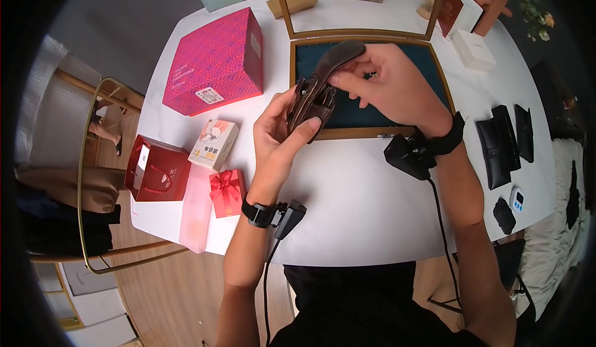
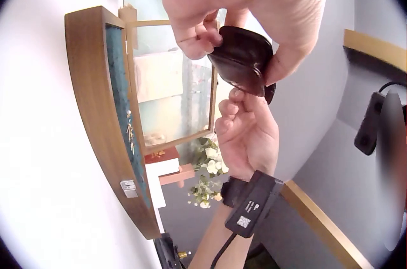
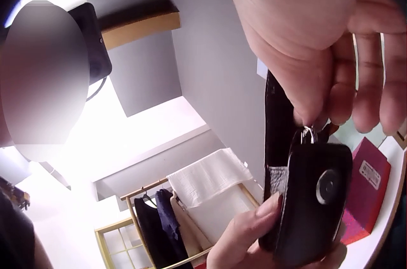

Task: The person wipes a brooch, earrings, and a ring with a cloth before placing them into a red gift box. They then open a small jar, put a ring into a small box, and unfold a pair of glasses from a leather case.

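Note:
A dark brown leather key case (image 1: 316, 102) is held up over the near edge of a wooden display box (image 1: 366, 133). My left hand (image 1: 280, 131) grips its lower body, thumb across the front. With thumb and fingers, my right hand (image 1: 391, 83) pinches near the raised flap. In the right wrist view, a round snap shows on the case (image 3: 315, 205), and metal rings (image 3: 309, 134) lie under the right fingertips. From the left wrist view, the case (image 2: 241, 62) sits between the left thumb and fingers.
Pink patterned box (image 1: 214, 67), red gift bag (image 1: 158, 170), small white box (image 1: 213, 144) and red ribboned box (image 1: 227, 193) stand left. Black pouches (image 1: 496, 148), a white device (image 1: 516, 199) and a white box (image 1: 472, 50) lie right. The display box's glass lid stands raised.

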Demonstrator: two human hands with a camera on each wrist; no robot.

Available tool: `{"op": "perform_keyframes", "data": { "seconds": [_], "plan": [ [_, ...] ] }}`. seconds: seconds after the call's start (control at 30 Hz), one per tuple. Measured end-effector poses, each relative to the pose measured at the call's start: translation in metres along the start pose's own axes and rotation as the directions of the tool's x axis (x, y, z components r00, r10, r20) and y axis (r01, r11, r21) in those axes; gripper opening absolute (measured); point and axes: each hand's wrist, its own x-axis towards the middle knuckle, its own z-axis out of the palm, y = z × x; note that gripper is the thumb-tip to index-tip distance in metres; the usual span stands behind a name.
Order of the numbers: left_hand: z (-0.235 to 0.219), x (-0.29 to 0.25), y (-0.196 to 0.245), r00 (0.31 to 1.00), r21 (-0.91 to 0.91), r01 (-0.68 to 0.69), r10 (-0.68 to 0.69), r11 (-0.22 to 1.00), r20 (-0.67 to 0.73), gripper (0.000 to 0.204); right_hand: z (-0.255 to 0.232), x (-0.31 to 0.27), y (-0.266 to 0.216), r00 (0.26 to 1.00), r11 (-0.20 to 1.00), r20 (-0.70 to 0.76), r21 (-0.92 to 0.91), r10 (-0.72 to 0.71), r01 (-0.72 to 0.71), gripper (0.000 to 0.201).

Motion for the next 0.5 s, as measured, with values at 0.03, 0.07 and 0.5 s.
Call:
{"op": "perform_keyframes", "data": {
  "seconds": [0.03,0.07,0.5],
  "plan": [
    [0.002,0.001,0.001,0.999,0.028,-0.035,0.035,0.999,-0.008,0.05,-0.003,0.0,0.0,0.999,1.0,-0.039,0.024,-0.012,0.013,0.021],
    [0.004,0.001,0.001,0.999,0.019,-0.041,0.041,0.999,-0.005,0.05,-0.006,0.0,-0.001,0.997,0.999,-0.079,0.046,-0.023,0.027,0.022],
    [-0.005,0.003,-0.01,0.976,-0.527,0.22,-0.182,0.821,0.123,0.048,-0.059,0.003,0.006,0.914,0.911,-0.397,0.342,-0.083,0.231,0.024]
  ]
}}
